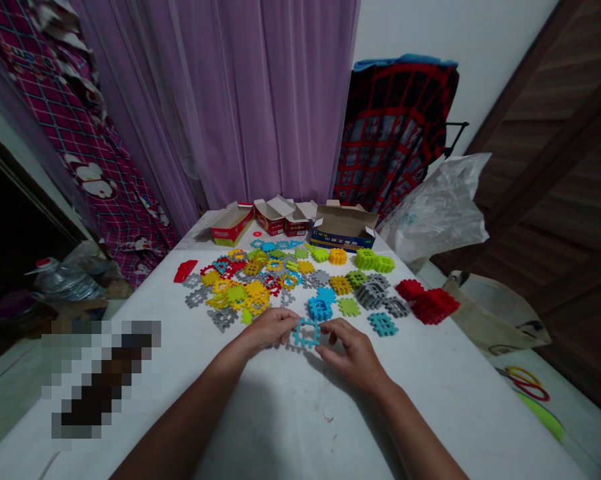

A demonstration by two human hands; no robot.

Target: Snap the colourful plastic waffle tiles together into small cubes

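Observation:
Between my hands, just above the white tabletop, is a teal square building piece (307, 343) with notched edges and an open middle. My left hand (269, 331) pinches its left edge. At its right edge, the thumb and forefinger of my right hand (351, 352) are closed on it. Just beyond lie a stack of blue pieces (320, 309) and a light green piece (349, 307). A teal windowed piece (383, 324) rests flat right of my right hand. Grey notched pieces (225, 319) lie beyond my left hand.
A mixed heap of yellow, red and grey pieces (255, 293) spreads over the table's left middle. Stacks of red (435, 307), grey (371, 292) and green pieces (365, 259) stand right. Several open cardboard boxes (343, 237) line the back. A clear plastic bag (435, 210) hangs at right.

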